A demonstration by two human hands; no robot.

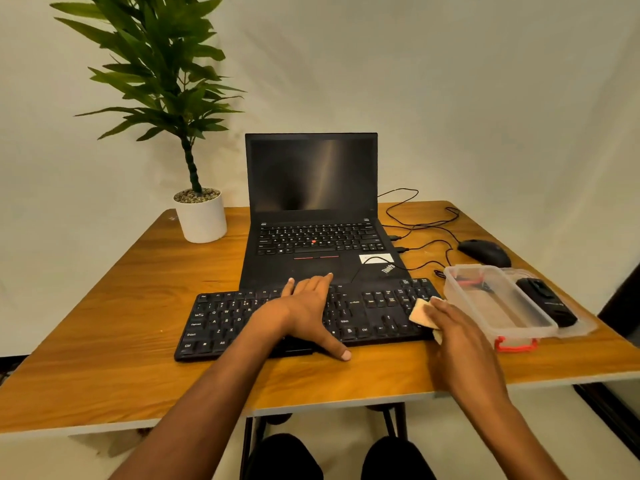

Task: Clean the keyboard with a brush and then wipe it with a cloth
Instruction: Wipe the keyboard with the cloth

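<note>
A black keyboard (221, 320) lies across the near part of the wooden table (104, 323). My left hand (308, 306) lies flat over the keyboard's middle, fingers reaching its far edge and the thumb on the table in front. My right hand (453, 327) presses a folded pale cloth (420, 311) onto the keyboard's right end, near the arrow keys. Part of the cloth is hidden under this hand. No brush can be told apart in view.
An open black laptop (311, 209) stands just behind the keyboard. A clear plastic box (485, 303) with a red clip and a black object on its lid sits at the right. A black mouse (485, 252), cables and a potted plant (201, 216) stand farther back.
</note>
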